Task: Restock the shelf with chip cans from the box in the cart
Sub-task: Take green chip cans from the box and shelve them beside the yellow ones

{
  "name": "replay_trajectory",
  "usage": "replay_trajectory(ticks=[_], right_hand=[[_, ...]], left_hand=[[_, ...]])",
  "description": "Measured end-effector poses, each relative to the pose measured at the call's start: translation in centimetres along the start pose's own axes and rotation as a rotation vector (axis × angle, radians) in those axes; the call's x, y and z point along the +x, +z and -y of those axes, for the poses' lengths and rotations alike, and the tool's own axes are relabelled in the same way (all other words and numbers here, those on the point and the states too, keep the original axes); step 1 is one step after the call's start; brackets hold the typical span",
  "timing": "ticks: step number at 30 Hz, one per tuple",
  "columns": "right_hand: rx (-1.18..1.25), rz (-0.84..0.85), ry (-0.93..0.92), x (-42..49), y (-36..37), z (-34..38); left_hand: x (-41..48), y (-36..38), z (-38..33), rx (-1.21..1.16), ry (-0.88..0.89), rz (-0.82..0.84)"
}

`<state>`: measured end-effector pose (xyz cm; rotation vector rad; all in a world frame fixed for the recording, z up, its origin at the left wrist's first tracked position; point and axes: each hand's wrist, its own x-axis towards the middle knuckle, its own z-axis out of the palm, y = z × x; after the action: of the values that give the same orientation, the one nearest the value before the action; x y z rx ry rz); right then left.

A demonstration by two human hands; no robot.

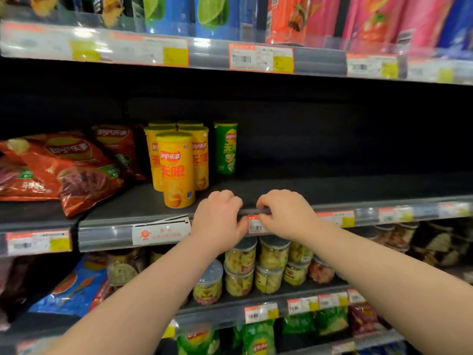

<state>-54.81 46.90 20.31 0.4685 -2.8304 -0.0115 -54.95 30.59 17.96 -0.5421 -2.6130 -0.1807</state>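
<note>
I have both hands at the front edge of the shelf (332, 185). My left hand (217, 216) is curled against the label rail (107, 234), holding nothing I can make out; my right hand (284, 213) pinches the price tag (255, 224) there. The yellow chip cans (176, 170) stand clustered toward the shelf's left end, one green can (225, 147) behind. They look light, stiff and smooth; I'd take each round its middle, upright. Box and cart aren't visible.
</note>
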Motion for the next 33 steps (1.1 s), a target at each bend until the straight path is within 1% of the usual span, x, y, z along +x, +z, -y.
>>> replay_trajectory(ticks=[2, 5, 9, 13, 17, 24, 29, 33], right_hand=[[0.002, 0.011, -0.016, -0.8, 0.2, 0.4], [0.012, -0.001, -0.047, -1.5, 0.8, 0.9], [0.043, -0.019, -0.127, -2.7, 1.4, 1.6], [0.067, 0.045, -0.203, -4.8, 2.3, 1.5], [0.054, 0.127, -0.218, -7.8, 3.2, 1.2], [0.115, 0.27, -0.288, -13.5, 5.5, 0.8], [0.151, 0.4, -0.388, -16.8, 7.1, 2.8], [0.199, 0.438, -0.454, -19.4, 7.9, 5.2]], left_hand=[[-1.2, 0.0, -0.2, 0.001, 0.026, -0.003], [-2.9, 0.3, -0.3, 0.02, 0.018, 0.025], [-5.1, 1.0, -0.7, 0.07, -0.041, 0.091], [-7.5, 1.6, -2.2, 0.1, -0.154, 0.16], [-10.1, 2.0, -4.8, 0.129, -0.233, 0.281], [-16.8, 2.4, -9.3, 0.086, -0.366, 0.435], [-22.9, 1.5, -11.1, 0.097, -0.507, 0.561], [-27.4, 0.7, -11.3, 0.127, -0.595, 0.595]])
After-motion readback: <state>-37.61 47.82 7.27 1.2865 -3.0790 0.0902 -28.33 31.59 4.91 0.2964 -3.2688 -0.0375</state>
